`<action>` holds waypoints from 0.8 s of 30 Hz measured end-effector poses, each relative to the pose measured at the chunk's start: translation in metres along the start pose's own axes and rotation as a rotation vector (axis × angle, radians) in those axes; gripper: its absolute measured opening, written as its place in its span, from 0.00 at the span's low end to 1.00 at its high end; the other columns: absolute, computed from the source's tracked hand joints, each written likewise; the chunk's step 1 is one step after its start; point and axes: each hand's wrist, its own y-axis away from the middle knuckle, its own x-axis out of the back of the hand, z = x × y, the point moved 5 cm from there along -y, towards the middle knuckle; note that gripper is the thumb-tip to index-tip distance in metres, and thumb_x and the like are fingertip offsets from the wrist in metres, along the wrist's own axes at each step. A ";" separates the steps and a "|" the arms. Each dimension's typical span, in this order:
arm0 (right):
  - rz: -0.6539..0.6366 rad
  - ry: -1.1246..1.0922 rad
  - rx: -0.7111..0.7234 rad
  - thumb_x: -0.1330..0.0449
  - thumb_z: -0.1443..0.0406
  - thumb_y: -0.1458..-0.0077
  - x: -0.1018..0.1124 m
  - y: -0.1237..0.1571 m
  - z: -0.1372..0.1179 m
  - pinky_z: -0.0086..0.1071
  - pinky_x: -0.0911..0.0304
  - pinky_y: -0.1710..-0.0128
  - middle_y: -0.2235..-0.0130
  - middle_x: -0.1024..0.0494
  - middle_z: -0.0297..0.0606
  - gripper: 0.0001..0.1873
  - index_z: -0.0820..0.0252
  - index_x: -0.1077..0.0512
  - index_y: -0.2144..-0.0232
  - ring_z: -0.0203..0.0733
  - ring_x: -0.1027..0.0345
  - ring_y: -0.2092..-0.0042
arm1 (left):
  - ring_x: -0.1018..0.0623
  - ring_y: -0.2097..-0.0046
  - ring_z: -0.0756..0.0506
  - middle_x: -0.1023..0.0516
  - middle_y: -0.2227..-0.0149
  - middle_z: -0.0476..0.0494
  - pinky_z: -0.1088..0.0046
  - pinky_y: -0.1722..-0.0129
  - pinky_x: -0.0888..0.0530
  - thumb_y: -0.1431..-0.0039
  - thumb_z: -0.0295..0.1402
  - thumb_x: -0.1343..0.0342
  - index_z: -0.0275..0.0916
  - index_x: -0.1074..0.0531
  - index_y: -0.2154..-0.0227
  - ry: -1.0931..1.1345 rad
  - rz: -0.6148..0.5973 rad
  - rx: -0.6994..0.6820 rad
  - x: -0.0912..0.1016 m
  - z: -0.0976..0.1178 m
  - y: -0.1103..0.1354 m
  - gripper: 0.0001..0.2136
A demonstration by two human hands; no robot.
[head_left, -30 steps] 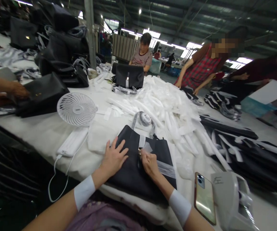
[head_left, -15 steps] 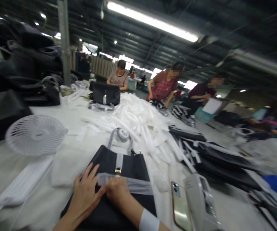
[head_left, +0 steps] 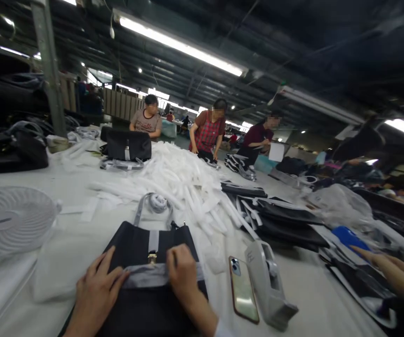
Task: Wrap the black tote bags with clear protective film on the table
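Observation:
A black handbag (head_left: 145, 311) lies in front of me. It has a gold clasp (head_left: 151, 258) on a vertical tab, and a translucent wrapped band (head_left: 145, 276) runs across its front. My left hand (head_left: 95, 288) rests on the bag's left side, fingers spread, thumb touching the band's left end. Over the right part of the band, my right hand (head_left: 182, 271) is closed with curled fingers. Whatever may be inside that hand is hidden. The wrapped strap (head_left: 157, 202) lies coiled beyond the bag's top edge.
Right of the bag lie a phone (head_left: 243, 290) and a tape dispenser (head_left: 270, 285). A fan (head_left: 8, 222) stands left. White padding strips (head_left: 187, 175) heap up beyond, with stacked black bags (head_left: 282, 220) at right. Another person's hand (head_left: 380, 262) reaches in there; several people work across the table.
My right hand has moved right along the band, away from my left hand and the clasp. The view has turned right, bringing another person's arm into sight.

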 end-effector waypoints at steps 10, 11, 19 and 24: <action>-0.159 0.208 -0.560 0.52 0.61 0.36 0.014 -0.031 0.091 0.34 0.41 0.63 0.63 0.22 0.49 0.17 0.65 0.27 0.59 0.48 0.28 0.61 | 0.29 0.44 0.35 0.35 0.38 0.41 0.49 0.44 0.32 0.36 0.41 0.52 0.42 0.25 0.75 0.126 -0.052 -0.164 0.027 0.006 -0.016 0.16; -0.168 0.205 -0.585 0.53 0.60 0.36 0.012 -0.032 0.095 0.34 0.42 0.64 0.64 0.21 0.49 0.18 0.66 0.27 0.60 0.48 0.27 0.61 | 0.30 0.43 0.36 0.33 0.40 0.42 0.50 0.43 0.33 0.36 0.41 0.53 0.42 0.25 0.75 0.145 -0.056 -0.185 0.027 0.005 -0.016 0.17; -0.299 0.161 -0.621 0.54 0.59 0.34 -0.010 -0.040 0.116 0.33 0.43 0.65 0.62 0.21 0.53 0.22 0.67 0.25 0.63 0.48 0.27 0.59 | 0.30 0.43 0.37 0.34 0.39 0.47 0.50 0.40 0.35 0.35 0.44 0.54 0.43 0.25 0.74 0.156 -0.074 -0.154 0.013 -0.006 -0.006 0.18; -0.369 0.138 -0.561 0.57 0.64 0.32 -0.021 -0.038 0.110 0.29 0.43 0.60 0.61 0.21 0.44 0.22 0.63 0.25 0.65 0.40 0.28 0.58 | 0.28 0.45 0.37 0.27 0.44 0.46 0.53 0.46 0.30 0.36 0.43 0.56 0.47 0.24 0.67 0.214 -0.013 -0.202 0.010 -0.017 0.005 0.16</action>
